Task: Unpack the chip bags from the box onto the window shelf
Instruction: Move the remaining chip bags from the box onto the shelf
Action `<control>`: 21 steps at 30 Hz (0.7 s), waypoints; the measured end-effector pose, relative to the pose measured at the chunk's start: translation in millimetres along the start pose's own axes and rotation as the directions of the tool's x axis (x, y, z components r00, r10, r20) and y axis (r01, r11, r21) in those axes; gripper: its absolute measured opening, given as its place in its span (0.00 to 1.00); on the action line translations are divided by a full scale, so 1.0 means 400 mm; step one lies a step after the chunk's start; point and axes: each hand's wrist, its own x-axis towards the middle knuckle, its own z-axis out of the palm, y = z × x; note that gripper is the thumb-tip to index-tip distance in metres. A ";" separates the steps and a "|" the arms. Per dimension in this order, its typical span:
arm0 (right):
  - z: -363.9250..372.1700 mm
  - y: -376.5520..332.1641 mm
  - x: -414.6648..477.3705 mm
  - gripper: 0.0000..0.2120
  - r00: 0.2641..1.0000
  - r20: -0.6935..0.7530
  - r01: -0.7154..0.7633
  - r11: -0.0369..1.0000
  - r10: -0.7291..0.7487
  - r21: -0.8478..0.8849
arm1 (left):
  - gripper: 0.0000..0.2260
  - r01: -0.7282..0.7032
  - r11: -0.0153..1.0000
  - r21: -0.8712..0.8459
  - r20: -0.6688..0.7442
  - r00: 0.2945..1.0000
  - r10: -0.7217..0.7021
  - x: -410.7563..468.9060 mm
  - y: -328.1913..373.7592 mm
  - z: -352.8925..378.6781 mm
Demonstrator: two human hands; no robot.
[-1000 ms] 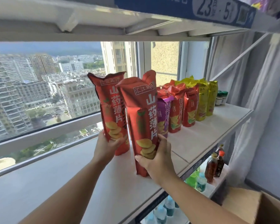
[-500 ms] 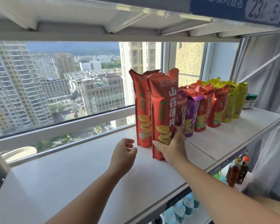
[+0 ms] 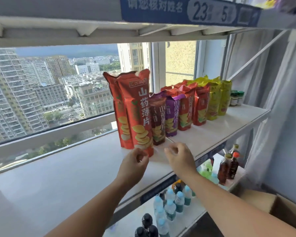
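Note:
Two tall red chip bags stand upright on the white window shelf (image 3: 61,177), the front one (image 3: 137,113) just ahead of the rear one (image 3: 117,106). To their right runs a row of purple (image 3: 171,117), red (image 3: 200,106) and yellow bags (image 3: 215,100). My left hand (image 3: 135,161) hovers just below the front red bag's base, fingers loosely curled, holding nothing. My right hand (image 3: 179,156) is a little to the right, also empty with fingers apart. The cardboard box (image 3: 280,209) sits at the lower right, mostly out of frame.
Small green-capped jars (image 3: 236,98) stand at the row's far end. The lower shelf holds water bottles (image 3: 171,206) and dark sauce bottles (image 3: 229,165). A shelf beam with a blue sign (image 3: 186,11) runs overhead. Window glass lies behind the bags.
Both hands set the two red bags down beside the purple bag and let go. The hands have drawn back toward the shelf's front edge, and the view has shifted.

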 end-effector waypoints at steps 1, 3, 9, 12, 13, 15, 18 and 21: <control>-0.039 0.027 -0.009 0.11 1.000 0.004 -0.010 1.000 0.010 0.020 | 0.04 -0.016 1.000 0.003 0.025 1.000 0.016 -0.007 0.027 0.032; -0.124 0.075 -0.036 0.05 1.000 0.002 -0.020 0.999 0.020 0.030 | 0.05 -0.058 0.998 0.006 0.078 0.995 0.057 -0.021 0.084 0.105; -0.381 0.283 -0.128 0.06 0.981 -0.121 -0.152 0.988 0.150 -0.003 | 0.02 -0.104 0.994 0.021 0.295 0.951 0.093 -0.098 0.257 0.392; -0.512 0.402 -0.197 0.05 0.959 -0.173 -0.226 0.974 0.224 0.004 | 0.03 -0.176 0.984 0.026 0.411 0.899 0.150 -0.153 0.336 0.542; -0.555 0.440 -0.224 0.05 0.949 -0.191 -0.257 0.966 0.253 0.001 | 0.02 -0.192 0.981 0.022 0.457 0.875 0.161 -0.174 0.360 0.590; -0.632 0.515 -0.279 0.05 0.919 -0.233 -0.328 0.945 0.319 0.001 | 0.02 -0.207 0.978 -0.001 0.531 0.829 0.176 -0.216 0.401 0.687; -0.726 0.618 -0.360 0.04 0.866 -0.280 -0.426 0.904 0.415 0.021 | 0.01 -0.222 0.975 -0.023 0.622 0.760 0.188 -0.283 0.446 0.822; -0.786 0.721 -0.425 0.05 0.805 -0.310 -0.523 0.852 0.505 0.031 | 0.02 -0.198 0.980 -0.024 0.720 0.676 0.154 -0.340 0.466 0.947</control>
